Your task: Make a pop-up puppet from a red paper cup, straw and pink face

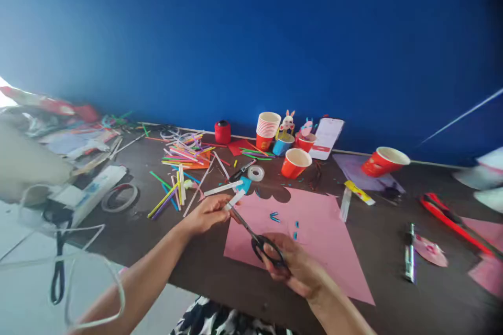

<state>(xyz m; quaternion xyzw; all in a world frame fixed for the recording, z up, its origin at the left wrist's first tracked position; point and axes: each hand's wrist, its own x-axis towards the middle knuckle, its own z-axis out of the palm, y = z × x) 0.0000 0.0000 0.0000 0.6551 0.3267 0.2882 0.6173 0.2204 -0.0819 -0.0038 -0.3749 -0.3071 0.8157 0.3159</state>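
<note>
Left fingers point(217, 203): white strip point(237, 198) pinched
Right fingers point(280, 273): scissors point(247, 226) gripped by handles
Strip: probably light, bendable; best held endwise

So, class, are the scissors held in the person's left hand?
No, the right hand grips the scissors by their black handles.

I've got the large pink paper sheet point(328, 267) by the near edge of the dark tabletop point(204, 275), small blue bits point(295, 235) on it, and black-handled metal scissors point(247, 226) over its left part! Behind it stands one red paper cup point(294, 166); farther back, I see a tall stack of red-and-white paper cups point(268, 128) along the far edge, a white rectangular phone point(328, 133) to their right. Thin multicoloured straws point(186, 157) spread left; right of the sheet lies a slim silver cylinder point(409, 259).
</note>
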